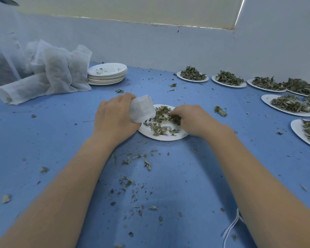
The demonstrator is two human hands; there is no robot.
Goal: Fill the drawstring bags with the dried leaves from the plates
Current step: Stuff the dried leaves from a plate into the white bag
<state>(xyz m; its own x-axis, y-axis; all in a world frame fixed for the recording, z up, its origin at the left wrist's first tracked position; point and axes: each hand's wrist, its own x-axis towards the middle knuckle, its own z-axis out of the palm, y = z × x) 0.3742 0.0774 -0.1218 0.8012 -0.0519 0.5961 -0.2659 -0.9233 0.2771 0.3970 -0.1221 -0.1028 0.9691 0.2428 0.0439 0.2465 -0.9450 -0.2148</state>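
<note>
**Q:** What's on your far left?

**Me:** A slumped heap of white mesh bags (pixel 48 72) against the back wall, some with dark leaves showing through. I'd guess those are finished and pushed clear. Just to their right is a stack of emptied plates (pixel 107 74), a few crumbs on the top one.

**Q:** And your hands?

**Me:** My left hand (pixel 115 115) is curled round a small white drawstring bag (pixel 141 109), gripping it at the left edge of the plate (pixel 163 137) I'm working from. The bag leans over the plate, probably so anything I drop lands back on it. I can't see how wide its mouth is. My right hand (pixel 191 119) rests palm down on the plate's right side, fingers bent into the loose dried leaves (pixel 161 120). It seems to be gathering a pinch, but how much it has hold of is hidden beneath the fingers.

**Q:** How far along are you?

**Me:** This plate is thinly covered and partly bare, so I judge it's mostly emptied.

**Q:** What's farther right?

**Me:** Several full plates (pixel 192 75) heaped with leaves, in a row along the back wall and curving down the right edge, near but out of my way.

**Q:** Any room to move?

**Me:** Open blue tabletop (pixel 43 140) lies to the left of my hands and toward me, littered with leaf bits. A loose white string (pixel 232 228) lies under my right forearm, where it could catch.
</note>
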